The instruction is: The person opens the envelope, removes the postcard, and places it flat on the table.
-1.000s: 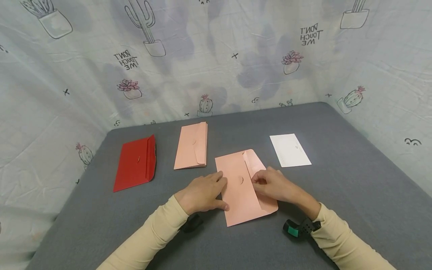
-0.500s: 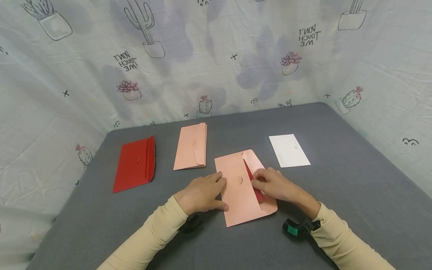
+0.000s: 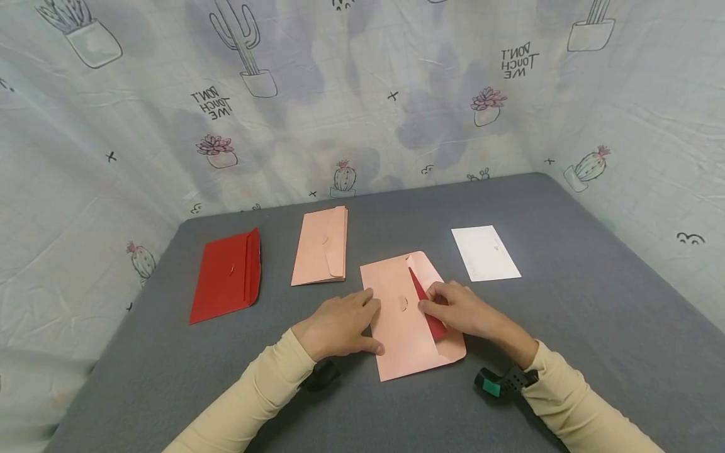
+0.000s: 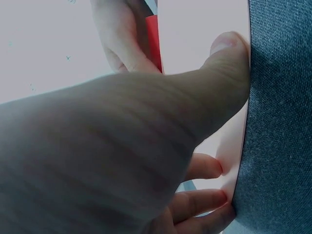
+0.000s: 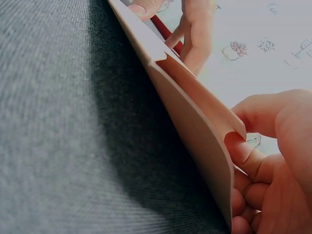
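Observation:
A pink envelope [image 3: 391, 324] lies on the grey table with its flap folded out to the right. Inside its opening, a red surface [image 3: 435, 327] shows; I cannot tell if it is a separate sheet. My left hand [image 3: 340, 322] rests along the envelope's left edge, thumb and fingers spread and touching the paper. At the opening, my right hand [image 3: 461, 308] pinches the edge of the front panel between thumb and fingers. In the right wrist view, that panel edge [image 5: 214, 109] is lifted away from the flap.
A red envelope [image 3: 223, 277] lies at the far left. Beside it is a stack of pink envelopes [image 3: 317, 245]. A white card [image 3: 486, 253] lies at the back right. Patterned fabric [image 3: 362, 94] hangs behind the table [image 3: 566, 251].
The envelope's opening has parted and red has come into view inside it. My right thumb has shifted slightly left. My left hand has stayed in place.

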Action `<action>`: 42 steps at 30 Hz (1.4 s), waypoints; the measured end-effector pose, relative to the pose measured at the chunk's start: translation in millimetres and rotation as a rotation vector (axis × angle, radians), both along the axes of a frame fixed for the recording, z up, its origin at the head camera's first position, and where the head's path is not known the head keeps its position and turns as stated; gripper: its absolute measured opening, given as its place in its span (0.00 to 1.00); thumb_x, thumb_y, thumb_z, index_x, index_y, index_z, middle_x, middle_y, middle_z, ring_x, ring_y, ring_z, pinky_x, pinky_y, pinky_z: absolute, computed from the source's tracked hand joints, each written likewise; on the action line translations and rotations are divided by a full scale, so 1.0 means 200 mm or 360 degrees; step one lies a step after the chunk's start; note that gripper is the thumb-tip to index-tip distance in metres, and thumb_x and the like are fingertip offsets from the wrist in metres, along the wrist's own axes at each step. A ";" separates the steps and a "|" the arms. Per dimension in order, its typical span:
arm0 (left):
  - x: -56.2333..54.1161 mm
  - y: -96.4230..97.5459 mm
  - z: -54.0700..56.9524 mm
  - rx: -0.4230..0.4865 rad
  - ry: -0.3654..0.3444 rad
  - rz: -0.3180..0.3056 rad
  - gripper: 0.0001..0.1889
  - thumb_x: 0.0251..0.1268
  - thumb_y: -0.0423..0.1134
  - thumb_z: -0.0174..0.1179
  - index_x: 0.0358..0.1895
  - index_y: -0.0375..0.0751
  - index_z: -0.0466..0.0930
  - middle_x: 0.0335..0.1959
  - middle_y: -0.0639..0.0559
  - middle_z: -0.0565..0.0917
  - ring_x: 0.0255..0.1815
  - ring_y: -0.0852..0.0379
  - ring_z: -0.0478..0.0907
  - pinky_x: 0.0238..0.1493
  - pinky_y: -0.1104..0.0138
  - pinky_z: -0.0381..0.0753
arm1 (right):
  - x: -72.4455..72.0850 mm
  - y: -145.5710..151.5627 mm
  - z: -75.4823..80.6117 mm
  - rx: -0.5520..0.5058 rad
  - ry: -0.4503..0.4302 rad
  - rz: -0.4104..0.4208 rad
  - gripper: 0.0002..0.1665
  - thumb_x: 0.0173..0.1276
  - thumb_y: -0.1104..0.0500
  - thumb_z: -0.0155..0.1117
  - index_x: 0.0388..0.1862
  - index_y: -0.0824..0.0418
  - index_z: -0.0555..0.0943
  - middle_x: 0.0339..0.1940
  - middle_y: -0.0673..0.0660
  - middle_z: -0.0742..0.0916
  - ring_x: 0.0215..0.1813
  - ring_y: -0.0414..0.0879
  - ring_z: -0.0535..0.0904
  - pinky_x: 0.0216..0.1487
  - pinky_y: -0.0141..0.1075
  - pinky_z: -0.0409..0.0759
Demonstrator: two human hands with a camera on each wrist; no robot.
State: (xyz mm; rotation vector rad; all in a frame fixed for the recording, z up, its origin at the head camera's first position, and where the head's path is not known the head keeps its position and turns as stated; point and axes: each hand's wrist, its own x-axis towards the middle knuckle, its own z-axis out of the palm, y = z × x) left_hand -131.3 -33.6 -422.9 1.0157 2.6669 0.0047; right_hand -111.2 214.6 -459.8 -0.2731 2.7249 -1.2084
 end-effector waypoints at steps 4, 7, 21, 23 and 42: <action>0.00 0.00 0.00 -0.0003 0.0004 -0.0001 0.40 0.57 0.62 0.71 0.67 0.40 0.74 0.75 0.40 0.70 0.72 0.44 0.73 0.66 0.50 0.77 | 0.00 0.00 0.01 -0.0024 -0.0025 -0.0014 0.10 0.72 0.53 0.62 0.32 0.57 0.80 0.26 0.52 0.80 0.39 0.46 0.70 0.28 0.32 0.68; 0.00 0.00 0.00 0.0000 0.0005 0.0000 0.40 0.57 0.62 0.71 0.67 0.40 0.74 0.75 0.40 0.70 0.72 0.44 0.73 0.66 0.50 0.77 | 0.00 0.00 0.01 -0.0053 -0.0052 -0.0025 0.10 0.73 0.54 0.60 0.34 0.58 0.81 0.27 0.51 0.82 0.39 0.46 0.71 0.30 0.33 0.70; 0.01 0.00 0.00 -0.0017 0.0017 -0.0009 0.42 0.57 0.61 0.71 0.70 0.39 0.72 0.75 0.40 0.71 0.72 0.44 0.73 0.67 0.50 0.77 | -0.02 0.01 0.01 -0.0372 -0.0222 -0.0128 0.17 0.75 0.57 0.59 0.53 0.68 0.76 0.34 0.58 0.88 0.31 0.43 0.83 0.33 0.34 0.80; 0.01 0.00 0.00 -0.0016 0.0017 -0.0005 0.42 0.57 0.61 0.71 0.69 0.39 0.73 0.75 0.40 0.71 0.72 0.44 0.73 0.67 0.50 0.77 | -0.02 0.01 0.01 -0.0391 -0.0218 -0.0123 0.17 0.75 0.55 0.59 0.53 0.68 0.76 0.34 0.58 0.88 0.31 0.43 0.84 0.33 0.33 0.80; 0.01 0.00 0.01 0.0019 0.0025 -0.0022 0.39 0.56 0.61 0.72 0.65 0.39 0.74 0.73 0.39 0.72 0.68 0.45 0.77 0.63 0.51 0.80 | -0.03 0.03 0.02 -0.0444 -0.0274 -0.0139 0.15 0.75 0.58 0.59 0.51 0.70 0.77 0.29 0.57 0.90 0.27 0.41 0.86 0.29 0.32 0.79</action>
